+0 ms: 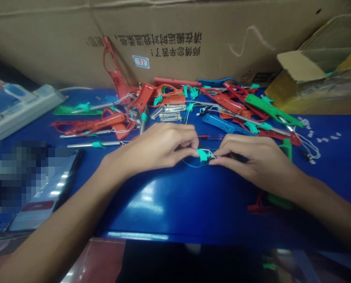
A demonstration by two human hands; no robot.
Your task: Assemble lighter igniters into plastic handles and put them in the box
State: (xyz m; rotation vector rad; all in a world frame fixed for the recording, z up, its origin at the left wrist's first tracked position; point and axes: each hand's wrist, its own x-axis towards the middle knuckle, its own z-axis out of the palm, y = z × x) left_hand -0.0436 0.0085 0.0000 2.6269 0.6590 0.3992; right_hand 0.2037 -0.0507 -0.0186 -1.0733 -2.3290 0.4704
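Note:
Both my hands meet over the middle of a glossy blue table [169, 204]. My left hand [160, 147] is closed, its fingertips pinching a small teal plastic piece [203, 155] with thin white wires. My right hand [252, 157] is closed too, its fingertips pinching the other side of the same piece, over a blue lighter shell [196, 163] lying flat under it. Under my right wrist lie a green shell [281, 201] and a red part [256, 206].
A heap of red, green and blue lighter shells [228, 104] with metal tubes [93, 144] and clear tanks [171, 114] lies behind my hands. A cardboard box [175, 35] walls the back. A white device [19, 108] sits at left, a plastic bag [325, 78] at right.

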